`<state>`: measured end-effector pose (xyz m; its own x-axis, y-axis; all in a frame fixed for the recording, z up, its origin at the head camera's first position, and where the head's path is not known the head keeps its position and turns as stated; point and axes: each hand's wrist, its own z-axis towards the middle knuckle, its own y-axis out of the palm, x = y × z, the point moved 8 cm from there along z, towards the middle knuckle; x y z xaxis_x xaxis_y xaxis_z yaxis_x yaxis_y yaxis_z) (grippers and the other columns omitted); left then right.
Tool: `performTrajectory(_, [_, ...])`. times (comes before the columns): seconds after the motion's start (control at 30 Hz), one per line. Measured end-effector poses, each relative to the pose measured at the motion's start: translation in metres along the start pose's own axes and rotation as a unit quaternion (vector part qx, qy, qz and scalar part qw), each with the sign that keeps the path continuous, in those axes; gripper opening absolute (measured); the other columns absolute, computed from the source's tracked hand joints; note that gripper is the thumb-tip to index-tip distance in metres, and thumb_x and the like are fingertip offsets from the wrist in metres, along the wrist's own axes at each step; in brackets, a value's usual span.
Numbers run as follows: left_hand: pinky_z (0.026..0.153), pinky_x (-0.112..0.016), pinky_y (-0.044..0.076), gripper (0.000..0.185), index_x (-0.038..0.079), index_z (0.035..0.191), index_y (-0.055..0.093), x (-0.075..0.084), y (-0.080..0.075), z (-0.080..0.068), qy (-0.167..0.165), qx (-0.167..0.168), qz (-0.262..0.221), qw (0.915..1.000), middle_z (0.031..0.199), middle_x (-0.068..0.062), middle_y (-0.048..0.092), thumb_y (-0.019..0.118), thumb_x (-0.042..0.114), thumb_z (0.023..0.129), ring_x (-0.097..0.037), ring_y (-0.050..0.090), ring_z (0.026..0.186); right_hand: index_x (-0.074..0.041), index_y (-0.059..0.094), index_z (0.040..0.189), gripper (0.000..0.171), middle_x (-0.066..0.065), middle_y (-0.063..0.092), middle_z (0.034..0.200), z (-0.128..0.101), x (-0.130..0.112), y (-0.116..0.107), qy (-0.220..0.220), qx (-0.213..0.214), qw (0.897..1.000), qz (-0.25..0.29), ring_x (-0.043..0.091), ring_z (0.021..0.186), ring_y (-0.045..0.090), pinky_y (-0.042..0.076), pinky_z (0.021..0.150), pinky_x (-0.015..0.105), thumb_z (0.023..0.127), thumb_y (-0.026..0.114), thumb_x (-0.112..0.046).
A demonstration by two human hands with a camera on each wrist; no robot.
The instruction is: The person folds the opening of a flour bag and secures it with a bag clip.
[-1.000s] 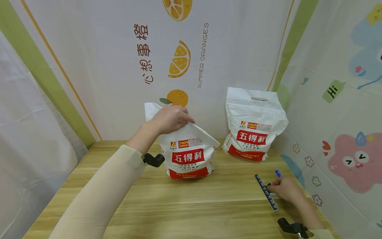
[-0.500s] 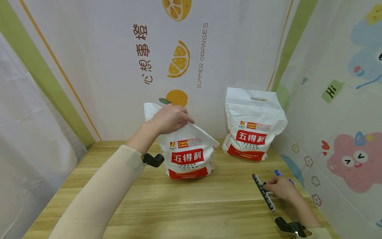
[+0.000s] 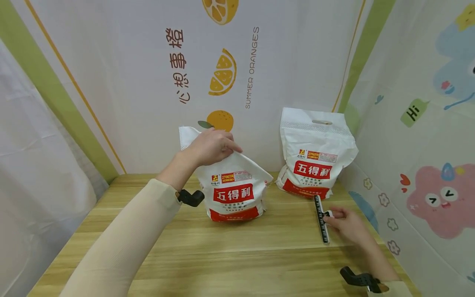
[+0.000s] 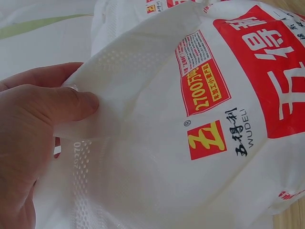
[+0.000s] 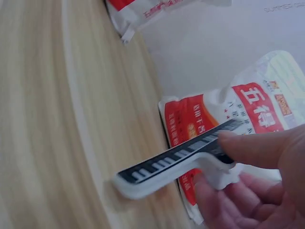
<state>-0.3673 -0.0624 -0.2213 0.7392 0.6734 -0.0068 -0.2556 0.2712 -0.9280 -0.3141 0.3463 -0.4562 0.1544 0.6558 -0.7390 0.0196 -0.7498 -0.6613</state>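
My left hand [image 3: 212, 145] grips the folded-over top of a white-and-red flour bag [image 3: 233, 193] that stands upright on the table. In the left wrist view the thumb [image 4: 78, 102] lies over the fold, beside a perforated strip. At the right, my right hand [image 3: 349, 225] pinches a long sealing clip [image 3: 321, 222] by its handle. Black with white piano-key marks on its bar, the clip [image 5: 167, 164] has a white body and handle in the right wrist view. Its bar is held up in front of the second flour bag.
That second flour bag [image 3: 315, 163], with a punched handle slot at its top, stands at the back right. A printed curtain [image 3: 148, 136] hangs behind the wooden table [image 3: 208, 260], and another [image 3: 419, 144] borders its right side.
My right hand has lifted the clip off the table and moved it away from me and slightly left, turning it more upright. My left hand and its bag have stayed put.
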Motion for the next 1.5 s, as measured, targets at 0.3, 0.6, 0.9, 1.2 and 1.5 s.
performTrajectory(0.3, [0.083,-0.04,0.051,0.024,0.021,0.122,0.087,0.001,-0.002,0.001,-0.001,-0.003,0.001,1.0,0.104,-0.004,0.079,0.076,0.011,0.102,-0.023,0.07,0.096,0.001,0.054,0.156,0.067,0.025,0.062,0.144,-0.009,-0.026,-0.013,-0.024,0.065,0.997,0.034,0.014,0.109,0.073,0.057,0.082,0.022,0.108,0.07,-0.043])
performTrajectory(0.6, [0.084,-0.04,0.051,0.023,0.02,0.121,0.087,0.001,-0.001,0.001,-0.002,-0.007,0.002,1.0,0.105,-0.004,0.079,0.077,0.012,0.102,-0.024,0.07,0.098,-0.002,0.057,0.152,0.057,0.023,0.068,0.14,-0.015,-0.057,-0.021,-0.073,0.113,0.984,0.118,-0.004,0.092,0.073,0.061,0.081,0.017,0.107,0.073,-0.034])
performTrajectory(0.9, [0.084,-0.04,0.05,0.023,0.02,0.121,0.087,0.001,-0.001,0.001,-0.002,-0.006,0.001,1.0,0.104,-0.004,0.079,0.076,0.011,0.102,-0.023,0.07,0.097,-0.006,0.06,0.15,0.052,0.019,0.07,0.135,-0.022,-0.083,-0.027,-0.091,0.138,0.976,0.143,-0.007,0.094,0.071,0.061,0.083,0.015,0.106,0.075,-0.03])
performTrajectory(1.2, [0.084,-0.04,0.05,0.023,0.02,0.121,0.087,0.001,0.0,0.0,-0.002,-0.005,0.001,1.0,0.105,-0.004,0.079,0.076,0.011,0.102,-0.024,0.07,0.098,-0.014,0.061,0.154,0.057,0.014,0.073,0.136,-0.03,-0.112,-0.034,-0.099,0.165,0.975,0.111,-0.005,0.104,0.066,0.054,0.083,0.012,0.106,0.075,-0.042])
performTrajectory(1.5, [0.083,-0.039,0.049,0.023,0.019,0.121,0.086,-0.001,0.001,0.0,-0.006,-0.006,-0.002,1.0,0.107,-0.004,0.079,0.077,0.012,0.102,-0.024,0.07,0.098,-0.006,0.072,0.136,0.041,0.002,0.075,0.111,-0.034,-0.149,-0.037,-0.181,0.201,0.955,0.123,-0.003,0.098,0.064,0.054,0.08,0.01,0.1,0.084,-0.021])
